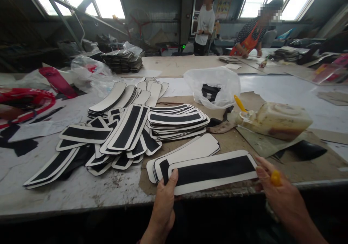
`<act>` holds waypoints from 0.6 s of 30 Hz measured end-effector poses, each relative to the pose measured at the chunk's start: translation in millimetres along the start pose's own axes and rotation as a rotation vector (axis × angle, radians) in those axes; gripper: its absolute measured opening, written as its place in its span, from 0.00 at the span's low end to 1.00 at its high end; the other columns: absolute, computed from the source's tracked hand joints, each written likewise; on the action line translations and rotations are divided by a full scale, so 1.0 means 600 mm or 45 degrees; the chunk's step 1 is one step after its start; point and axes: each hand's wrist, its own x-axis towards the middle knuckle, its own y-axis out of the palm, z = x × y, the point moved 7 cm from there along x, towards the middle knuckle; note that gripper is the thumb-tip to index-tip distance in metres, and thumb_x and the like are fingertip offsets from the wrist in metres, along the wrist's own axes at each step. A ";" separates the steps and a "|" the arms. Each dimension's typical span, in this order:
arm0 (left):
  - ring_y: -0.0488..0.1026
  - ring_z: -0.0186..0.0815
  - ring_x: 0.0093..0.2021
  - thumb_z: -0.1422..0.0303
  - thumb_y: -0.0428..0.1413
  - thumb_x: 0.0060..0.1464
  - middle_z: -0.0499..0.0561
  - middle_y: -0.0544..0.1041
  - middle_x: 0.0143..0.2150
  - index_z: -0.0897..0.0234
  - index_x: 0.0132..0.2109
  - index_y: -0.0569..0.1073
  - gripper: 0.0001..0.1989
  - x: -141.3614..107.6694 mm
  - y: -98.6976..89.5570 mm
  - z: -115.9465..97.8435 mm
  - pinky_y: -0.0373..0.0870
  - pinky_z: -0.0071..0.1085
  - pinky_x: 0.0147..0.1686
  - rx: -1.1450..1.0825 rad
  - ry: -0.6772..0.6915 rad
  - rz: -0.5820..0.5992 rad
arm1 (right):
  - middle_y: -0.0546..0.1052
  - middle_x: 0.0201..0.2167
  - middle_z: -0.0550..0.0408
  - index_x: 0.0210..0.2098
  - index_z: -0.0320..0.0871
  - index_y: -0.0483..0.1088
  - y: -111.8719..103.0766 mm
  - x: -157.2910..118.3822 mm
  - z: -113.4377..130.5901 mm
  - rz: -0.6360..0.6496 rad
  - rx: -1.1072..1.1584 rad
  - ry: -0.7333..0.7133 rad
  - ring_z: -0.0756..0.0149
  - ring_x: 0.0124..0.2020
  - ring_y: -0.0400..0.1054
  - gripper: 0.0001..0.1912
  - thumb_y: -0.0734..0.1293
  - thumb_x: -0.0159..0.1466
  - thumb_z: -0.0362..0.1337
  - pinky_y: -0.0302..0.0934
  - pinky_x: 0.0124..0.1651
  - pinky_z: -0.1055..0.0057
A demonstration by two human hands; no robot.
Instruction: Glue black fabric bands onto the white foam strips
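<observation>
My left hand (164, 200) is closed on the left end of a long white panel (179, 191) with rounded corners, its thumb on top. A black strip (214, 169) lies along the panel's middle. A smaller black piece (164, 169) shows by my left fingers. My right hand (282, 189) pinches the panel's right end. The yellow end of a tool (276, 178) sticks out of that same hand; the rest of it is hidden. Just behind the held panel lie several plain white panels (198, 147), overlapping on brown cardboard (231, 141).
Stacked and scattered panels (127, 128) fill the table's left-middle. A stained plastic container (285, 119) with brownish contents lies at right, a yellow handle (239, 103) beside it. Behind stands a white plastic bag (190, 81) holding black pieces. Two people (205, 21) are across the table.
</observation>
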 end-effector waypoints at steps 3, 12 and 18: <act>0.73 0.36 0.32 0.58 0.57 0.50 0.52 0.77 0.35 0.64 0.43 0.72 0.16 0.004 0.002 0.011 0.65 0.25 0.24 0.130 -0.022 -0.006 | 0.71 0.41 0.44 0.53 0.40 0.66 0.015 -0.028 0.058 0.000 -0.364 -0.655 0.56 0.41 0.69 0.21 0.57 0.65 0.44 0.66 0.41 0.62; 0.66 0.30 0.24 0.56 0.60 0.45 0.49 0.73 0.26 0.66 0.37 0.72 0.17 -0.001 0.024 0.030 0.60 0.23 0.19 0.133 -0.071 0.086 | 0.73 0.26 0.47 0.49 0.26 0.67 0.140 -0.133 0.173 0.156 -0.495 -1.481 0.64 0.25 0.67 0.16 0.57 0.62 0.21 0.64 0.24 0.70; 0.59 0.26 0.20 0.57 0.61 0.46 0.44 0.65 0.21 0.67 0.35 0.70 0.17 -0.002 0.022 0.041 0.53 0.20 0.16 0.031 -0.073 0.107 | 0.73 0.24 0.48 0.44 0.25 0.70 0.131 -0.139 0.187 0.116 -0.456 -1.622 0.65 0.23 0.65 0.14 0.57 0.63 0.21 0.62 0.22 0.70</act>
